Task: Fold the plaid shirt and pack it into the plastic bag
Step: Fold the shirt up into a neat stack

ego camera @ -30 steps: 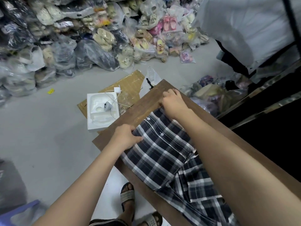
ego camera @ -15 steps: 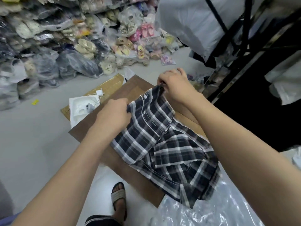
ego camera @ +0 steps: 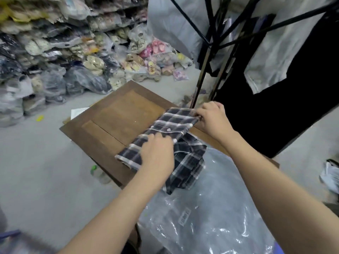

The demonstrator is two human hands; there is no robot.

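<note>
The dark plaid shirt (ego camera: 174,125) lies partly folded on the brown wooden board (ego camera: 117,114). Its upper half is doubled back over the lower half, whose hem (ego camera: 185,171) overlaps the clear plastic bag (ego camera: 211,208). My left hand (ego camera: 157,154) grips the near left edge of the folded layer, fingers curled over the cloth. My right hand (ego camera: 211,118) pinches the far right corner of that layer. The plastic bag lies flat at the near end of the board, under my forearms.
Heaps of bagged sandals and shoes (ego camera: 77,57) fill the floor at the back and left. A black metal rack (ego camera: 211,52) with hanging white garments (ego camera: 271,52) stands right of the board. A plastic bottle (ego camera: 99,174) sits on the floor by the board's left edge.
Both hands have carried the shirt's top half back toward me and to the right, folding it over the lower half. The view has swung right, bringing the plastic bag into sight.
</note>
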